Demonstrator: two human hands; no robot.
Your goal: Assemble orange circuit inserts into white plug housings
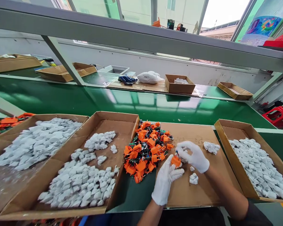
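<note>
My left hand (pixel 164 180), in a white glove, grips an orange plug casing (pixel 176 161) between thumb and fingers. Just above it, the gloved thumb and fingers of my right hand (pixel 193 156) are pinched together at the casing's upper end, where a small dark bit shows. What those fingertips hold is too small to make out. Left of my hands lies a heap of orange plug casings with green circuit boards (pixel 141 164). Small white lumps (pixel 193 179) rest on the cardboard sheet (pixel 202 196) below my right hand, and a larger white clump (pixel 211 147) lies beyond it.
Cardboard trays of white pieces stand on the left (pixel 85 188), far left (pixel 44 138) and right (pixel 257 163). A green conveyor belt (pixel 122 102) runs behind them. Across it are cardboard boxes (pixel 180 88), blue gloves (pixel 127 80) and a white bag (pixel 149 77). A metal shelf beam (pixel 132 34) crosses overhead.
</note>
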